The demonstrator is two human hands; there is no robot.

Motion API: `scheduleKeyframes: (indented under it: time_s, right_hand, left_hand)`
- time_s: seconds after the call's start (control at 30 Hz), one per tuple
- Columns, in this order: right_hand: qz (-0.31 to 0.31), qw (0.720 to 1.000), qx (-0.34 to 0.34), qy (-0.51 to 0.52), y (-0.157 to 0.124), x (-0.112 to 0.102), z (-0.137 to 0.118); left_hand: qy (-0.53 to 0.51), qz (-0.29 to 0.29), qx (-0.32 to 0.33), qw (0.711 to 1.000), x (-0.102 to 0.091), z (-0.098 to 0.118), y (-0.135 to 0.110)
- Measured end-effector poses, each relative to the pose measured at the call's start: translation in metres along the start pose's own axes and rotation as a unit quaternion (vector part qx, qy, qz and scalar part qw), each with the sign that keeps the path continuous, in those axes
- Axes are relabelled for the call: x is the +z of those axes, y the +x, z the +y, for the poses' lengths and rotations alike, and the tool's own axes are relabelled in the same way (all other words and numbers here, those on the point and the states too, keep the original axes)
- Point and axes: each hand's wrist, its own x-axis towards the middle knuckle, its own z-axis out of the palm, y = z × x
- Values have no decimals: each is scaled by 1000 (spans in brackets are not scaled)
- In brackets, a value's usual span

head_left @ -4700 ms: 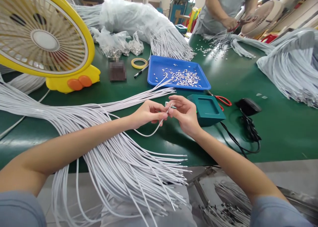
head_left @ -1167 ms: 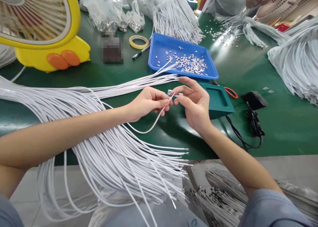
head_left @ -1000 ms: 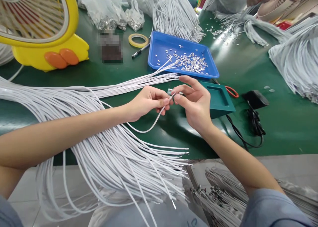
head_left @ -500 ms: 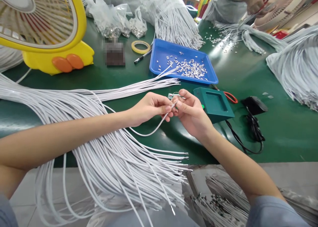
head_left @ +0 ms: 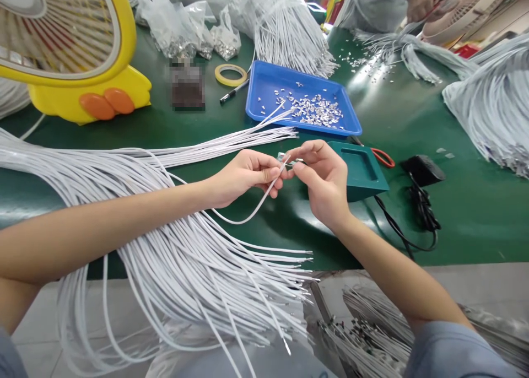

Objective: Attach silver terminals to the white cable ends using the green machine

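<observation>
Between the thumb and fingers of my left hand (head_left: 261, 173) is one white cable (head_left: 264, 199), its tip pointing up and to the right. My right hand (head_left: 325, 179) is closed in a pinch close to that tip, on a small shiny metal piece (head_left: 298, 161) partly hidden by the fingers. Another small shiny bit shows by my left fingertips; its kind is too small to tell. Under my left forearm, a thick bundle of white cables (head_left: 198, 273) spreads to the right and hangs over the table's front edge. Behind my hands, a blue tray (head_left: 273, 83) holds loose metal pieces (head_left: 318, 112).
A green box (head_left: 366, 171), red-handled tool (head_left: 383, 157) and black adapter (head_left: 422, 169) lie to the right. A yellow fan (head_left: 61, 100) stands left, near a tape roll (head_left: 221, 74) and a pen (head_left: 233, 92). More cables (head_left: 491, 97) lie right; a co-worker's hand (head_left: 421, 3) is beyond.
My right hand has drawn slightly away from my left and lifted a little, exposing the cable tip and small metal bits between them. My left hand keeps hold of the cable.
</observation>
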Motion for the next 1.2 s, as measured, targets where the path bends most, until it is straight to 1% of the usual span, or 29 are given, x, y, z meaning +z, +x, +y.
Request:
scheduleKeyframes:
  time_s: [0.13, 0.2, 0.33, 0.5, 0.63, 0.8, 0.97, 1.13, 1.2]
  right_hand:
    - [5, 1000, -9, -20, 0, 1, -1]
    - [5, 1000, -12, -12, 1, 1, -2]
    - [7, 1000, -1, -8, 1, 2, -3]
    - [12, 1000, 12, -4, 0, 1, -1]
    - [0, 1000, -2, -1, 0, -1, 0]
    - [5, 998, -11, -60, 0, 1, -2]
    - [16, 995, -31, -89, 0, 0, -1]
    - [9, 994, -48, -97, 2, -3, -1]
    - [6, 995, -52, -89, 4, -4, -1]
  left_hand:
    - [6, -2, -12, 1000, 1, 0, 0]
    - [25, 1, -2, 1000, 1, 0, 0]
    - [78, 29, 34, 996, 3, 1, 0]
    - [96, 66, 58, 991, 6, 1, 1]
    - [92, 83, 61, 990, 6, 1, 0]
    - [113, 117, 52, 985, 7, 2, 0]
    - [114, 103, 47, 987, 5, 3, 0]
    - [107, 44, 40, 992, 4, 0, 0]
    - [135, 39, 50, 989, 4, -1, 0]
